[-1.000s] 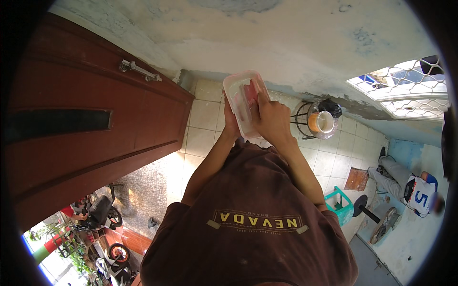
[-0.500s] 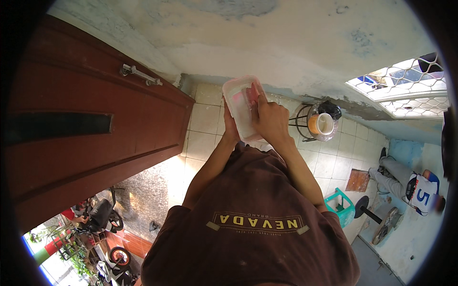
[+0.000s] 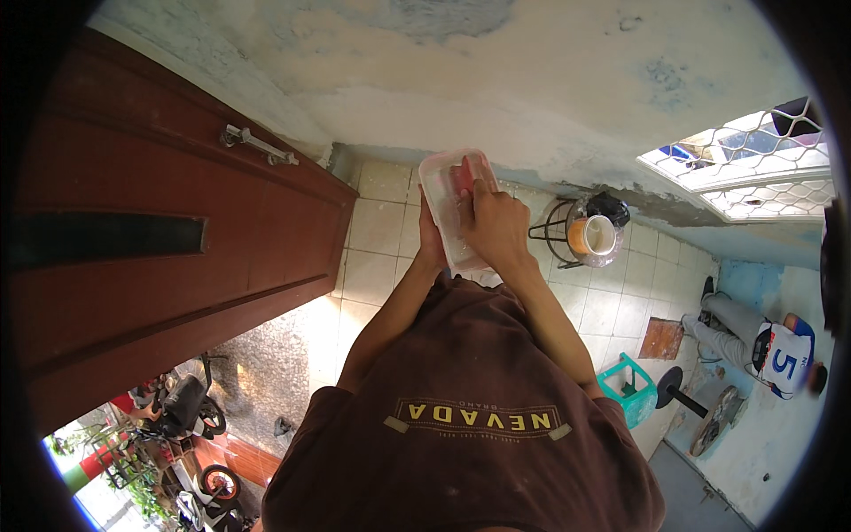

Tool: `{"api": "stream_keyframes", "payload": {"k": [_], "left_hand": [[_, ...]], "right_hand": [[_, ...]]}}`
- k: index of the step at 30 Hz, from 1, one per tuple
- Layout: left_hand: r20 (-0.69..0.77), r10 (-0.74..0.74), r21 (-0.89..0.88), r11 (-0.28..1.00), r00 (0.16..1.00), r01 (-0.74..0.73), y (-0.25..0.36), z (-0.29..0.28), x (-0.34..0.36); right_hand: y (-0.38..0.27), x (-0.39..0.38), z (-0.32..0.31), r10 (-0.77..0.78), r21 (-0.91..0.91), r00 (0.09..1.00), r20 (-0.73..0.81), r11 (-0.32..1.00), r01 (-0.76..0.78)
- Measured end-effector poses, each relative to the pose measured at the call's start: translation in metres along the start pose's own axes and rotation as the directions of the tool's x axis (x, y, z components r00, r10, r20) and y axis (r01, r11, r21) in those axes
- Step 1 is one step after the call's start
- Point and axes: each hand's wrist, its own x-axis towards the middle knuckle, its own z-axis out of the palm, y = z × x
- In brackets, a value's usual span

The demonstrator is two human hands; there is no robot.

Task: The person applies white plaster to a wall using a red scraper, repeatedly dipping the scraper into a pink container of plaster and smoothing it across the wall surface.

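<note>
A rectangular translucent plastic tub [image 3: 429,171] is held out in front of my chest, tilted so its inside shows. My left hand [image 3: 430,238] grips it by its left side, the fingers mostly hidden behind the wall. Inside the tub, my right hand [image 3: 499,229] is closed on a red scraper [image 3: 464,170], with the index finger stretched along it. Whitish residue coats the tub's inner faces. The scraper's lower part and the rest of the grip are hidden by my right hand.
A patchy plastered wall [image 3: 399,106] stands ahead. At left is a brown door [image 3: 106,160]. A stool [image 3: 551,232] bears a white-and-orange bucket [image 3: 599,236] and a black bag [image 3: 610,209]. A green plastic stool [image 3: 631,399] and a seated person [image 3: 771,355] are at right.
The tub has dropped slightly toward me. My right hand and the scraper have shifted a little down and left within it. My left hand keeps its grip.
</note>
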Motion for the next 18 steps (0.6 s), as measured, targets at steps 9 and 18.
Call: {"api": "stream_keyframes", "payload": {"k": [9, 18], "left_hand": [[0.054, -0.002, -0.091, 0.996, 0.999, 0.007, 0.004, -0.010, 0.000], [0.152, -0.005, -0.267, 0.962, 0.988, 0.046, -0.006, -0.023, 0.008]], "right_hand": [[0.002, -0.019, -0.029, -0.001, 0.174, 1.000, -0.019, 0.985, 0.004], [0.012, -0.020, -0.002, -0.180, 0.056, 0.983, -0.015, 0.982, 0.181]]}}
